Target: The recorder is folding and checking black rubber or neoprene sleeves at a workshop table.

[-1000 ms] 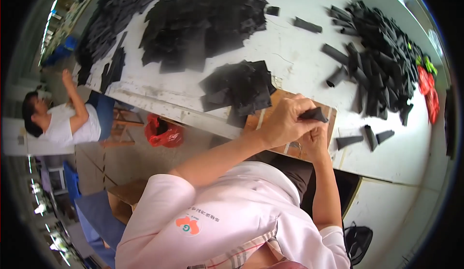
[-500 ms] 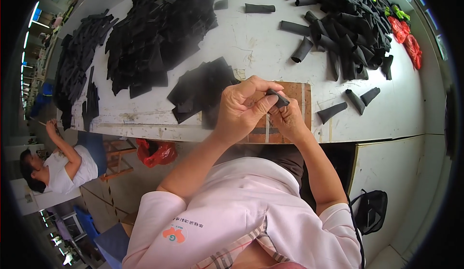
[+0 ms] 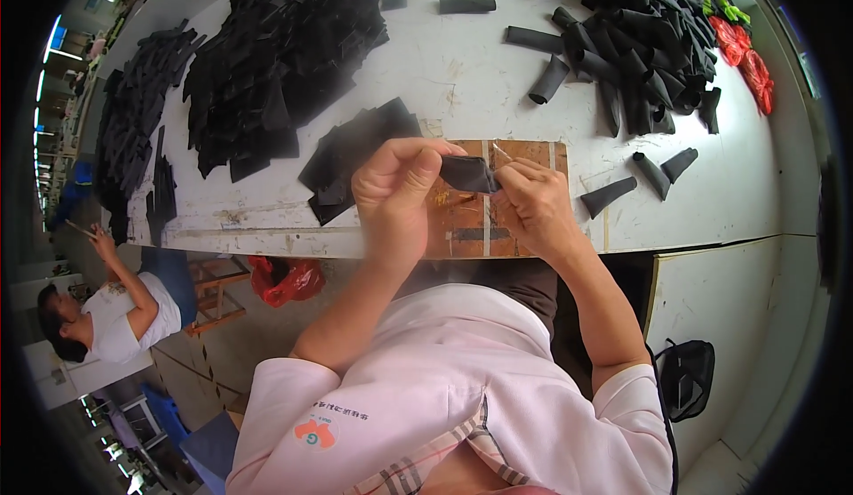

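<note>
Between my two hands, above the table's front part, stretches a small black fabric piece (image 3: 467,173), rolled or folded like a short tube. Its left end is pinched between thumb and fingers of my left hand (image 3: 395,195). My right hand (image 3: 536,200) is closed at its right end, fingers curled in. A thin pale sliver (image 3: 501,150) sticks up beside the right fingers; I cannot make out what it is. Under the hands lies a brown board (image 3: 462,228) with pale strips. Just left of it is a small stack of flat black fabric pieces (image 3: 351,157).
Large heaps of flat black pieces (image 3: 267,77) and narrow strips (image 3: 147,104) cover the left. Black tubes (image 3: 635,59) pile up at the right, several lying loose nearer. Red plastic bags (image 3: 755,77) sit at the far right. A person (image 3: 124,308) works at the left, beyond a red bag (image 3: 286,280).
My hands have moved apart, the left one leftward, and the black piece, mostly hidden in the fingers before, now shows stretched between them. The whole view has shifted slightly.
</note>
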`<action>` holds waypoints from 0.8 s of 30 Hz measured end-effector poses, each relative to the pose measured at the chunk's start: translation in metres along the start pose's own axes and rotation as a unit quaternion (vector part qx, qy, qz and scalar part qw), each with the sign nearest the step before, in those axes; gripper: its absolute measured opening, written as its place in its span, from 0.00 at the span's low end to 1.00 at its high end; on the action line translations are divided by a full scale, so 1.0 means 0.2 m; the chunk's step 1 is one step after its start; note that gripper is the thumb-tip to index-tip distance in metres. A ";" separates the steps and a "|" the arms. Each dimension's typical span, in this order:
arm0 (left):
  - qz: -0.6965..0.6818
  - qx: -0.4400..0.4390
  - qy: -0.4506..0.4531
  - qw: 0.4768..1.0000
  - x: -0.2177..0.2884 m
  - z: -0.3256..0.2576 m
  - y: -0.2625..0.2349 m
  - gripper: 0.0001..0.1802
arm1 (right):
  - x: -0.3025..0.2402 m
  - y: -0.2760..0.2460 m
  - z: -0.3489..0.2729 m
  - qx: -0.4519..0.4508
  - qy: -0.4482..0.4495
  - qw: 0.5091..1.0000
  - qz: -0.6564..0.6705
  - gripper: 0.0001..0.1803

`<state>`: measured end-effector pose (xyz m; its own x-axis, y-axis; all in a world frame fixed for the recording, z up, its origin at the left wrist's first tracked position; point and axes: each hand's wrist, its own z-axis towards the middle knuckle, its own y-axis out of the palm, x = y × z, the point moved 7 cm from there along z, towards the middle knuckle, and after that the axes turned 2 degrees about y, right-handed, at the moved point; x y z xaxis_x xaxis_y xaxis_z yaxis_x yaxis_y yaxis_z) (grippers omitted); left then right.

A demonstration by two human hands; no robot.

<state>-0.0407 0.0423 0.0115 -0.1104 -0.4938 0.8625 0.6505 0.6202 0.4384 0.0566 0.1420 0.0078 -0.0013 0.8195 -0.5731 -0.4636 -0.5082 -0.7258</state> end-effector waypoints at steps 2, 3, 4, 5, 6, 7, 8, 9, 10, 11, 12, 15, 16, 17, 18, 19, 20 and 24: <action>0.015 -0.002 0.000 1.000 0.01 -0.02 0.00 0.07 | -0.01 -0.01 -0.04 0.024 -0.005 1.000 0.014 0.11; 0.046 -0.013 0.003 0.999 0.00 -0.01 0.01 0.07 | 0.04 0.06 -0.05 -0.003 0.022 0.999 0.043 0.11; 0.075 -0.031 0.002 0.997 -0.01 0.01 0.02 0.07 | 0.08 0.12 -0.05 -0.027 0.055 0.996 0.070 0.12; 0.107 -0.022 0.029 0.994 -0.02 0.01 -0.02 0.07 | 0.03 0.07 -0.02 -0.004 0.005 1.000 0.026 0.14; 0.200 0.008 -0.007 0.980 -0.04 0.00 -0.07 0.06 | 0.03 0.05 0.01 -0.015 0.008 0.996 0.087 0.14; 0.285 0.039 -0.031 0.957 -0.09 0.00 -0.15 0.05 | 0.03 0.00 0.05 -0.024 0.010 0.989 0.145 0.14; 0.369 0.075 -0.054 0.925 -0.15 -0.02 -0.25 0.07 | 0.03 -0.05 0.11 -0.057 0.099 0.954 0.277 0.13; 0.457 0.055 -0.024 0.887 -0.18 -0.04 -0.29 0.08 | 0.05 -0.15 0.16 0.025 0.134 0.865 0.482 0.17; 0.540 0.029 0.009 0.841 -0.22 -0.06 -0.30 0.09 | 0.17 -0.23 0.22 0.068 0.083 0.855 0.508 0.23; 0.594 -0.006 0.021 0.804 -0.28 -0.07 -0.29 0.17 | 0.29 -0.28 0.24 0.151 0.143 0.893 0.400 0.28; 0.596 -0.005 0.019 0.802 -0.31 -0.10 -0.29 0.17 | 0.32 -0.31 0.22 0.195 0.153 0.935 0.253 0.28; 0.762 -0.052 -0.002 0.646 -0.43 -0.11 -0.28 0.19 | 0.30 -0.11 0.03 0.152 0.248 0.892 0.347 0.28; 0.762 -0.050 -0.002 0.645 -0.47 -0.10 -0.29 0.19 | 0.25 -0.04 -0.04 0.119 0.254 0.887 0.366 0.25; 0.787 -0.046 0.036 0.614 -0.50 -0.09 -0.30 0.13 | 0.22 0.05 -0.11 0.081 0.263 0.888 0.369 0.22; 0.811 -0.041 0.074 0.579 -0.52 -0.08 -0.31 0.09 | 0.19 0.12 -0.15 0.037 0.276 0.889 0.364 0.20; 0.811 -0.051 0.065 0.579 -0.53 -0.05 -0.32 0.04 | 0.16 0.18 -0.20 -0.003 0.292 0.888 0.356 0.19; 0.810 -0.054 0.067 0.580 -0.51 -0.05 -0.32 0.04 | 0.13 0.22 -0.22 -0.006 0.302 0.884 0.356 0.18; 0.584 0.028 0.127 0.802 -0.28 -0.16 -0.35 0.08 | 0.11 0.33 -0.25 -0.042 0.312 0.893 0.320 0.19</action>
<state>-0.0562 0.0066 -0.0754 0.7102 0.3389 0.6171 0.1630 0.7736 -0.6124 0.0704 0.1136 -0.0715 0.2647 0.0594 -0.9625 -0.4770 -0.8594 -0.1842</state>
